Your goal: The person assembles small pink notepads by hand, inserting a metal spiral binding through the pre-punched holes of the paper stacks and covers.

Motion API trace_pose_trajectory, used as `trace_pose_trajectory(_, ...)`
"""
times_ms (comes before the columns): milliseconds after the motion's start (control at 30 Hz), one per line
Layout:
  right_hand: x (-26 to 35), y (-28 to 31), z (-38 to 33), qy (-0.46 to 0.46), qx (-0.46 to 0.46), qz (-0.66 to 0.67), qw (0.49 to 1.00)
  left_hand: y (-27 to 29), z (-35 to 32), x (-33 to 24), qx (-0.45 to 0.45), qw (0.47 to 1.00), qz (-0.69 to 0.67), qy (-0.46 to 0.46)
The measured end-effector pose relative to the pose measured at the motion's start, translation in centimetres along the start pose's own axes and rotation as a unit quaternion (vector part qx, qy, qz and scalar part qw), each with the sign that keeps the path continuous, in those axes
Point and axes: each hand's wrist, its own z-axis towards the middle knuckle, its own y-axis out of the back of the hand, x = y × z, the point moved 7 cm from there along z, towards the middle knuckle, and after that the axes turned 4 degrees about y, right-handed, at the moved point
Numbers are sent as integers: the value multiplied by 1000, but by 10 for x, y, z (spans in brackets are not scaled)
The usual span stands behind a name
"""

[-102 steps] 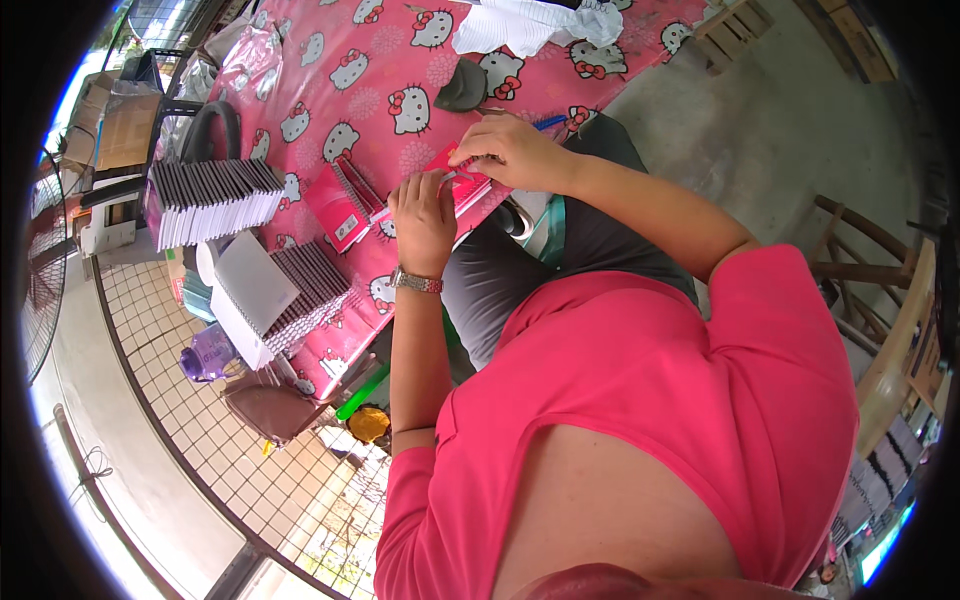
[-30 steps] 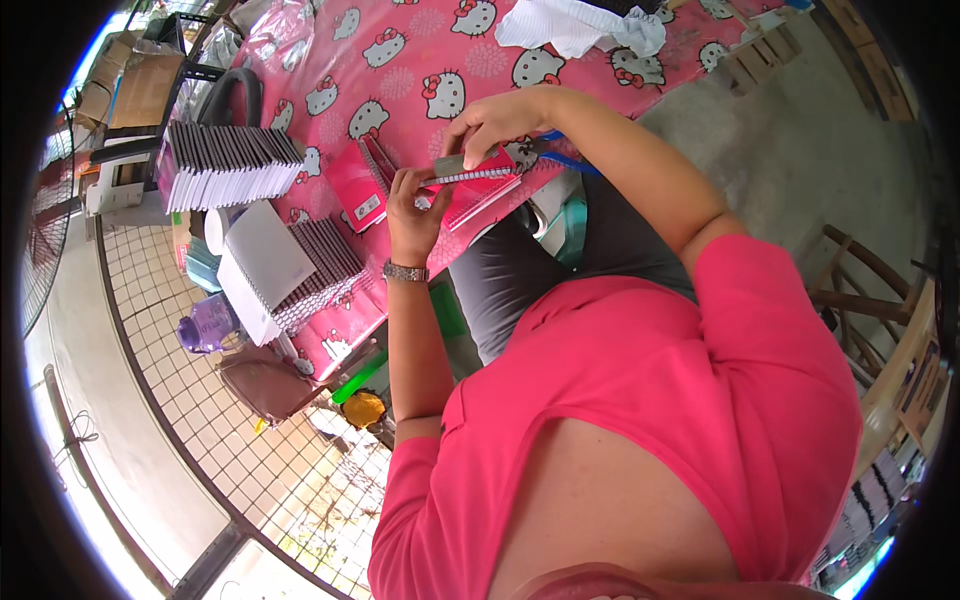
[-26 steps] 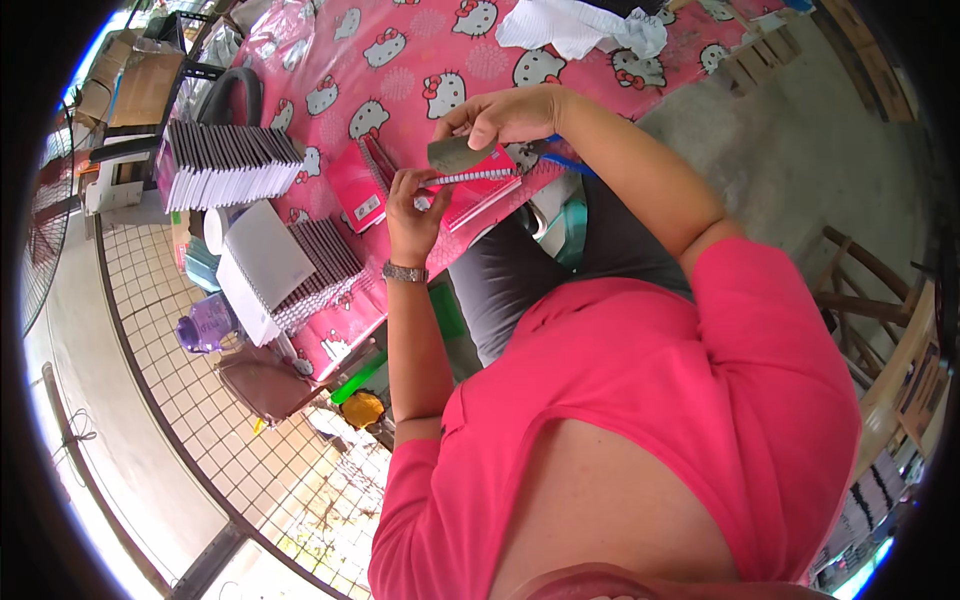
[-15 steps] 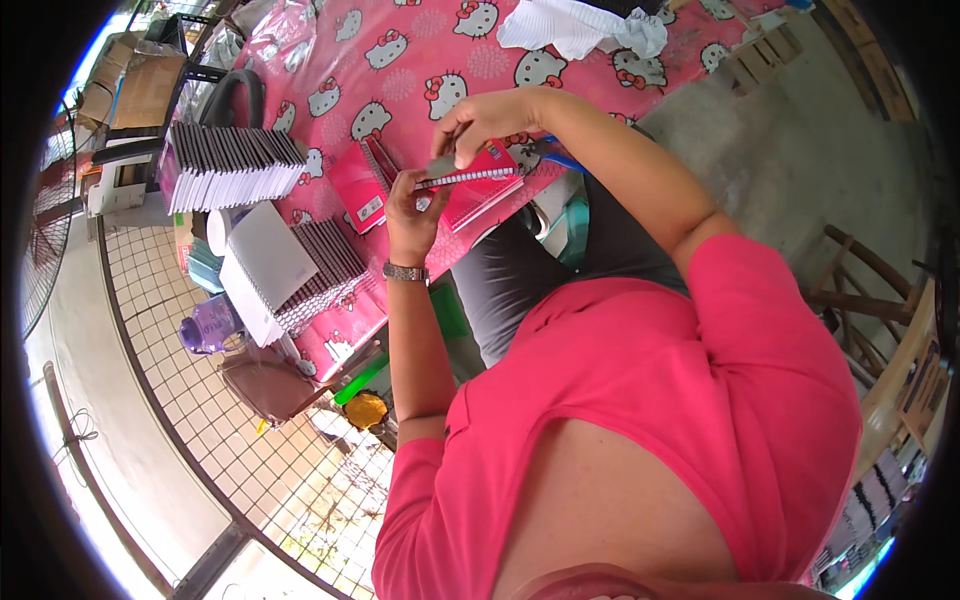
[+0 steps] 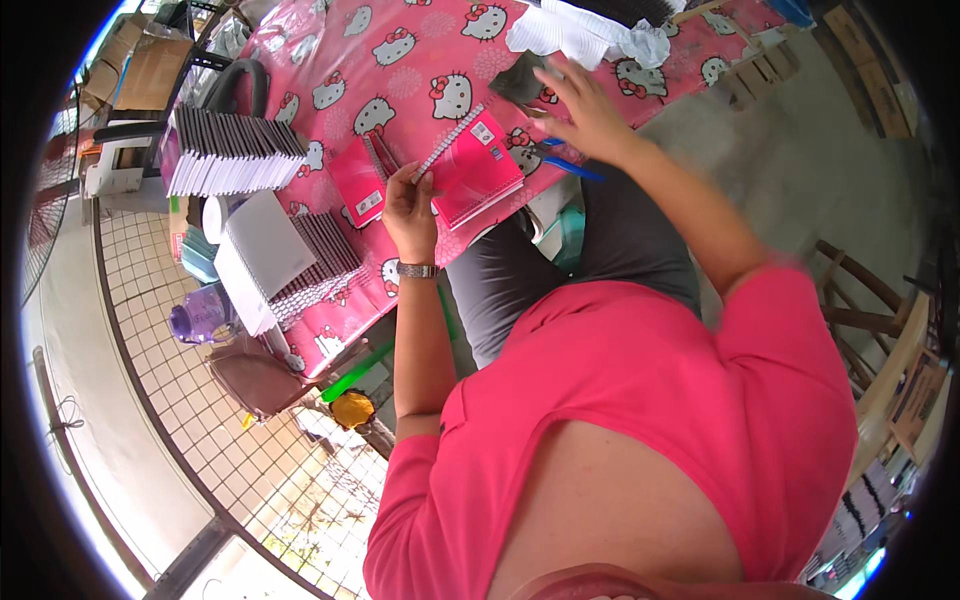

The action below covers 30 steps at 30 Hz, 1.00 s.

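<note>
My left hand (image 5: 408, 210) pinches the lower end of the white-looking spiral binding on a pink spiral notebook (image 5: 478, 170), which lies tilted on the table. My right hand (image 5: 590, 115) is raised to the right of that notebook, fingers spread and somewhat blurred. Close to its fingertips is a dark grey, cloth-like piece (image 5: 518, 80); whether they touch it I cannot make out. Another pink spiral notebook (image 5: 360, 180) sits just left, partly behind my left hand. Beside my right thigh, at the table edge, lies a blue-handled tool (image 5: 572, 167).
A pink patterned cloth (image 5: 410, 80) covers the table. To the left stand a stack of dark-spined books (image 5: 235, 150) and a pile of spiral-bound notebooks (image 5: 310, 265) with a white top sheet. White crumpled material (image 5: 570, 35) lies at the back. A purple bottle (image 5: 205, 315) stands at far left.
My right hand has left the notebook's binding, moved away to the right and spread its fingers. The notebook has turned so its binding slants more steeply. My left hand stays at the binding.
</note>
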Motion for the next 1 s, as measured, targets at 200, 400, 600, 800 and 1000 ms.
trace_pose_trajectory(200, 101, 8, 47, 67, 29, 115, 991, -10, 0, -2, -20, 999, 23, -22)
trace_pose_trajectory(400, 117, -80, 71, 54, 335, 42, 940, -13, -3, -5, -15, 998, 49, -26)
trace_pose_trajectory(600, 129, -73, 64, 153, 269, -26, 950, -7, -13, -3, -40, 997, 64, -19)
trace_pose_trajectory(800, 129, -72, 66, 113, 304, -1, 946, -6, -12, -6, -46, 995, 80, -32)
trace_pose_trajectory(1000, 123, -70, 69, 103, 273, 83, 953, -10, -10, -5, -45, 998, 37, -40)
